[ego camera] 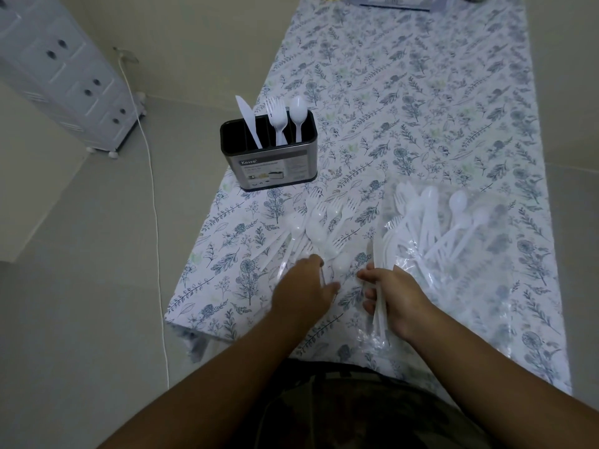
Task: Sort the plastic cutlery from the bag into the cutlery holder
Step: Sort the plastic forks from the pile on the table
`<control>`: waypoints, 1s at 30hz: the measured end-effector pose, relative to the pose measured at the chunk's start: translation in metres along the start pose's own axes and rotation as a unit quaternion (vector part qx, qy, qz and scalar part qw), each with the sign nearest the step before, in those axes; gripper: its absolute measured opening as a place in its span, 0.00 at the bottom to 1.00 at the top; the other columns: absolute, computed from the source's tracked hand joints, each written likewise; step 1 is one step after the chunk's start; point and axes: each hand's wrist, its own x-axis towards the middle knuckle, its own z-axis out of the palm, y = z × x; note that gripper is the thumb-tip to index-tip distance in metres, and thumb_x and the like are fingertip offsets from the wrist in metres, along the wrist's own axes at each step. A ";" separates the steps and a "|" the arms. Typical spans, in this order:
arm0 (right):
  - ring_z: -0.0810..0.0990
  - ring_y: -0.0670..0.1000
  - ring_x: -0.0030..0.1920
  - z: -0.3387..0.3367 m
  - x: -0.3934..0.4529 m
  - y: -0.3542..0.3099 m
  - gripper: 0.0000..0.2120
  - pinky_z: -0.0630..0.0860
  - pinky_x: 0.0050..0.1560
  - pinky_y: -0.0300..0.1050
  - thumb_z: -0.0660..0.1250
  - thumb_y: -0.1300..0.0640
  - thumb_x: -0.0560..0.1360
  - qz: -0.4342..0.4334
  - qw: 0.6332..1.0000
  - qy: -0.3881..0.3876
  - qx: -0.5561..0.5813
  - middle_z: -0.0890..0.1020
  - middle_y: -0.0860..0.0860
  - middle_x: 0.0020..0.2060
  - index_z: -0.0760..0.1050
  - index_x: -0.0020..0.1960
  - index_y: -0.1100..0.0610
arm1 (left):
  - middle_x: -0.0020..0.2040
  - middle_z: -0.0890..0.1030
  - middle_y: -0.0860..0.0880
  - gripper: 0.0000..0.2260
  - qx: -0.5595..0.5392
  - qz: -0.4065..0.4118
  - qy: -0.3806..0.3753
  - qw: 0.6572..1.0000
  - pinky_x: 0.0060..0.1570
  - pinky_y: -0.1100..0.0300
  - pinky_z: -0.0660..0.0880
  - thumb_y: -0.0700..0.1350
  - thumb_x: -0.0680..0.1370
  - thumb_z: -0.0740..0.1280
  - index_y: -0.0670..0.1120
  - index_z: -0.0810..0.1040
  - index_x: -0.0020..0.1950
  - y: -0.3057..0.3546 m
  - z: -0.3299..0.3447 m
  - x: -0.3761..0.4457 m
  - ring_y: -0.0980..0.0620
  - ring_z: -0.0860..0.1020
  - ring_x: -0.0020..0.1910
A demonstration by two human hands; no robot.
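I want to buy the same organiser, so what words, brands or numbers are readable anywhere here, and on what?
"Kassa": brand name, top left of the label on the front of the cutlery holder.
Remaining lines and small pictures on that label: too small and blurred to read.
Packet at the table's far edge: markings cut off and unreadable.
Plastic bag and cutlery: no print visible.

Both hands (301, 286) (393, 294) low (fingers seemingly curled)
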 end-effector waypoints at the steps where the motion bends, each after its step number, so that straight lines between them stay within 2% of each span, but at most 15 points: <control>1: 0.62 0.49 0.25 0.002 -0.001 0.000 0.09 0.60 0.27 0.43 0.65 0.69 0.76 0.002 1.000 -0.014 -0.003 0.66 0.53 0.29 0.70 0.44 0.57 | 0.58 0.77 0.49 0.23 0.018 0.002 -0.018 1.000 0.52 0.54 0.76 0.55 0.76 0.70 0.49 0.70 0.66 0.003 0.003 -0.002 0.49 0.78 0.55; 3: 0.68 0.50 0.25 0.005 -0.003 -0.001 0.05 0.67 0.27 0.43 0.67 0.67 0.77 0.015 0.999 -0.033 -0.009 0.72 0.54 0.29 0.75 0.46 0.59 | 0.63 0.75 0.47 0.24 0.043 0.031 -0.045 0.998 0.56 0.52 0.75 0.52 0.77 0.68 0.49 0.66 0.71 0.005 0.007 -0.003 0.46 0.76 0.61; 4: 0.73 0.51 0.27 0.006 -0.005 -0.002 0.03 0.74 0.29 0.44 0.69 0.64 0.76 0.028 0.999 -0.041 -0.004 0.76 0.57 0.33 0.79 0.50 0.60 | 0.64 0.74 0.47 0.24 0.048 0.049 -0.057 0.996 0.57 0.51 0.75 0.51 0.78 0.67 0.50 0.65 0.73 0.006 0.007 -0.003 0.46 0.75 0.62; 6: 0.78 0.53 0.31 0.004 -0.005 -0.002 0.13 0.80 0.34 0.46 0.72 0.61 0.75 0.044 0.997 -0.057 0.012 0.79 0.60 0.43 0.81 0.59 0.62 | 0.61 0.74 0.47 0.24 0.050 0.069 -0.044 0.995 0.55 0.51 0.76 0.54 0.78 0.65 0.51 0.67 0.73 0.004 0.004 -0.003 0.47 0.75 0.60; 8: 0.79 0.53 0.31 0.003 -0.005 -0.003 0.14 0.79 0.33 0.46 0.72 0.60 0.75 0.035 0.998 -0.055 0.014 0.79 0.60 0.45 0.81 0.60 0.62 | 0.56 0.75 0.48 0.21 0.054 0.079 0.026 0.995 0.51 0.52 0.77 0.56 0.77 0.64 0.50 0.73 0.68 -0.001 -0.001 0.000 0.49 0.74 0.55; 10: 0.76 0.50 0.28 0.002 -0.006 -0.002 0.10 0.75 0.29 0.45 0.70 0.61 0.76 0.018 0.999 -0.046 0.013 0.78 0.59 0.42 0.80 0.57 0.60 | 0.59 0.73 0.47 0.23 0.063 0.065 0.076 0.993 0.57 0.50 0.76 0.56 0.76 0.64 0.49 0.73 0.69 -0.011 -0.006 0.006 0.48 0.71 0.59; 11: 0.75 0.50 0.28 0.003 -0.006 -0.002 0.08 0.73 0.29 0.44 0.70 0.62 0.77 0.010 0.999 -0.046 0.008 0.78 0.58 0.42 0.79 0.56 0.59 | 0.66 0.71 0.45 0.25 0.068 0.039 0.076 0.994 0.64 0.48 0.73 0.55 0.77 0.63 0.48 0.70 0.72 -0.017 -0.008 0.010 0.47 0.69 0.66; 13: 0.74 0.51 0.31 0.004 -0.007 -0.001 0.05 0.72 0.31 0.45 0.68 0.60 0.79 -0.002 0.998 -0.052 -0.020 0.78 0.58 0.42 0.76 0.55 0.56 | 0.78 0.60 0.43 0.30 0.082 -0.030 0.058 0.995 0.75 0.45 0.58 0.57 0.79 0.60 0.48 0.59 0.79 -0.029 -0.010 0.014 0.42 0.57 0.77; 15: 0.72 0.51 0.31 0.006 -0.011 -0.001 0.05 0.72 0.31 0.46 0.65 0.55 0.82 -0.009 0.997 -0.057 -0.056 0.79 0.55 0.40 0.75 0.55 0.55 | 0.81 0.50 0.43 0.34 0.082 -0.097 0.046 0.991 0.76 0.43 0.49 0.61 0.80 0.56 0.47 0.50 0.81 -0.037 -0.010 0.013 0.41 0.48 0.80; 18: 0.68 0.49 0.29 0.008 -0.012 0.000 0.05 0.67 0.29 0.43 0.64 0.54 0.83 -0.006 0.994 -0.057 -0.088 0.74 0.52 0.35 0.75 0.55 0.55 | 0.81 0.46 0.42 0.37 0.077 -0.147 0.058 0.984 0.76 0.43 0.47 0.64 0.80 0.54 0.45 0.46 0.81 -0.042 -0.010 0.007 0.42 0.46 0.80; 21: 0.67 0.48 0.28 0.008 -0.011 0.000 0.05 0.64 0.29 0.43 0.64 0.59 0.81 -0.004 0.995 -0.038 -0.093 0.73 0.51 0.32 0.78 0.54 0.55 | 0.81 0.43 0.43 0.37 0.099 -0.134 0.068 0.984 0.76 0.41 0.47 0.65 0.80 0.52 0.47 0.46 0.81 -0.042 -0.008 0.004 0.42 0.44 0.80; 25: 0.67 0.48 0.27 0.006 -0.009 -0.002 0.10 0.64 0.30 0.43 0.61 0.63 0.80 0.011 0.999 -0.009 -0.041 0.72 0.50 0.27 0.79 0.56 0.58 | 0.81 0.37 0.44 0.37 0.095 -0.100 -0.005 0.990 0.75 0.38 0.42 0.68 0.78 0.49 0.53 0.41 0.81 -0.034 0.001 0.002 0.42 0.37 0.79; 27: 0.69 0.49 0.27 0.005 -0.010 -0.002 0.09 0.65 0.31 0.43 0.61 0.63 0.80 0.007 0.999 -0.014 -0.030 0.72 0.51 0.28 0.79 0.56 0.57 | 0.80 0.34 0.44 0.37 0.105 -0.080 -0.030 0.991 0.75 0.37 0.40 0.69 0.78 0.48 0.54 0.39 0.80 -0.027 0.008 -0.001 0.42 0.35 0.79; 30: 0.74 0.49 0.29 0.004 -0.010 -0.003 0.08 0.71 0.30 0.44 0.63 0.61 0.80 -0.013 0.999 -0.009 -0.031 0.76 0.52 0.33 0.79 0.55 0.56 | 0.80 0.34 0.45 0.37 0.116 -0.021 -0.024 0.993 0.74 0.38 0.39 0.69 0.78 0.49 0.55 0.39 0.81 -0.018 0.014 -0.003 0.44 0.34 0.79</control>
